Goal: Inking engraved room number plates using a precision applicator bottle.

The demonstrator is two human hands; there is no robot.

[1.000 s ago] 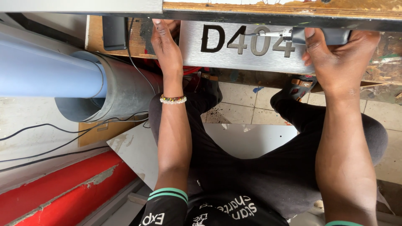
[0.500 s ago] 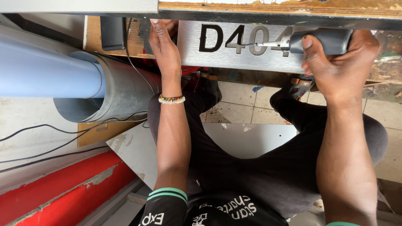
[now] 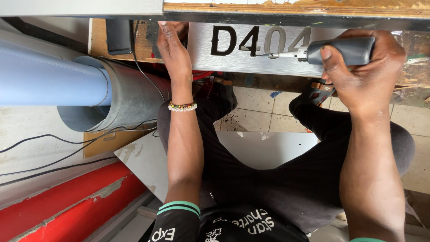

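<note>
A brushed metal sign plate [image 3: 286,62] with dark cut-out characters lies along a wooden bench edge at the top of the head view. My left hand [image 3: 174,49] rests flat on the plate's left end, fingers stretched upward, a beaded bracelet at the wrist. My right hand [image 3: 365,67] grips the dark handle of a hand tool [image 3: 345,50]. The tool's thin metal tip [image 3: 268,54] points left and touches the characters in the middle of the plate.
A wide grey pipe with a blue pipe inside it [image 3: 67,89] lies at the left. Black cables [image 3: 67,148] run across the floor beside a red strip [image 3: 67,206]. A flat grey sheet [image 3: 264,148] lies under my legs on the tiled floor.
My right hand has moved left and down with the tool, bringing its tip onto the characters. My left hand has stayed on the plate's left end.
</note>
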